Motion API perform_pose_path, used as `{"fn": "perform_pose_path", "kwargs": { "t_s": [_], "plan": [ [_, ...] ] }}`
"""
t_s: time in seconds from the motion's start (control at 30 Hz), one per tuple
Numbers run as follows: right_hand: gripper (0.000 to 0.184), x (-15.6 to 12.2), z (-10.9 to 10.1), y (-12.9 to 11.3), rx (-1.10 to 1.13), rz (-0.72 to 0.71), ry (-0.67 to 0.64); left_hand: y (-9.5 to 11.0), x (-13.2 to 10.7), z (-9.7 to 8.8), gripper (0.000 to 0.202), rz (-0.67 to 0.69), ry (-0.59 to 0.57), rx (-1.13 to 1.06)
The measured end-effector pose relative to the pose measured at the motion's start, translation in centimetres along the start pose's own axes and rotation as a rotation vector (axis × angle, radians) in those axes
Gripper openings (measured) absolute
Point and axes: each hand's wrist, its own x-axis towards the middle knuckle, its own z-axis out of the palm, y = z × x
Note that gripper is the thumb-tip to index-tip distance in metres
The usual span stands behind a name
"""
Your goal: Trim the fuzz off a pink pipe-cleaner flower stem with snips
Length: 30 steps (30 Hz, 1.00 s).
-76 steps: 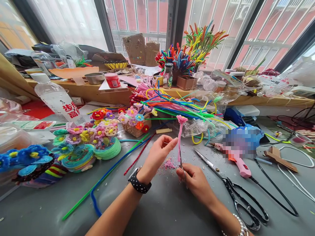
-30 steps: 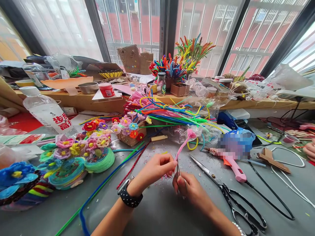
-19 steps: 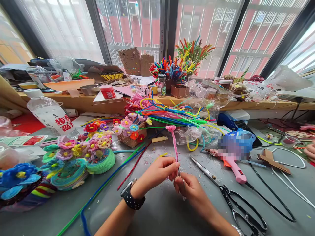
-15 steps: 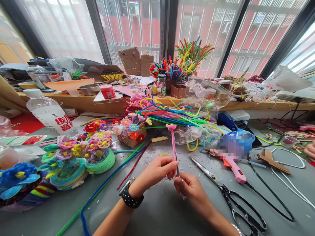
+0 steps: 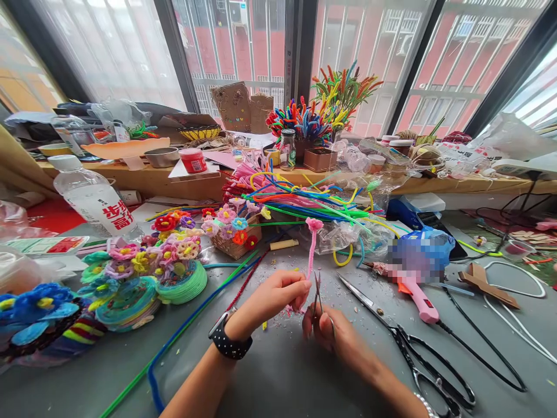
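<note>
My left hand (image 5: 289, 290), with a dark watch on its wrist, is closed round the lower stem of a pink pipe-cleaner flower (image 5: 313, 247). The flower stands upright, its small looped head at the top. Just to the right, my right hand (image 5: 324, 328) grips a small pair of scissors (image 5: 318, 293). Their blades point up and are slightly parted, close beside the stem but apart from it. Tiny pink clippings (image 5: 287, 313) lie on the table under my hands.
Large black-handled scissors (image 5: 391, 328) and a pink glue gun (image 5: 420, 299) with its cord lie on the right. Finished pipe-cleaner flowers (image 5: 180, 252) and a water bottle (image 5: 93, 200) stand left. A pipe-cleaner pile (image 5: 296, 194) lies behind.
The small scissors have come away from the stem and their blades now show, pointing up. The pink flower has shifted slightly right. A hand at the far right edge has left the view.
</note>
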Motion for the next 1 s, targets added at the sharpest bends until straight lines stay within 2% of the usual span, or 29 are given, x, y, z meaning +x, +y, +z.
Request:
{"fn": "perform_pose_path", "kwargs": {
  "t_s": [0.13, 0.47, 0.8, 1.0],
  "plan": [
    [0.068, 0.06, -0.04, 0.05, -0.042, -0.037, -0.060, 0.27, -0.24, -0.28, 0.030, -0.004, -0.027, -0.013],
    [0.066, 0.00, 0.10, 0.52, -0.016, -0.061, -0.073, 0.38, -0.56, -0.38, 0.024, -0.034, -0.136, 0.027],
    [0.058, -0.15, 0.47, 0.29, -0.077, 0.080, 0.048, -0.29, -0.47, -0.45, 0.024, -0.026, -0.072, 0.147],
    [0.057, -0.12, 0.38, 0.69, -0.108, 0.098, 0.061, -0.35, -0.47, -0.50, 0.024, -0.018, -0.030, 0.166]
  ]
}}
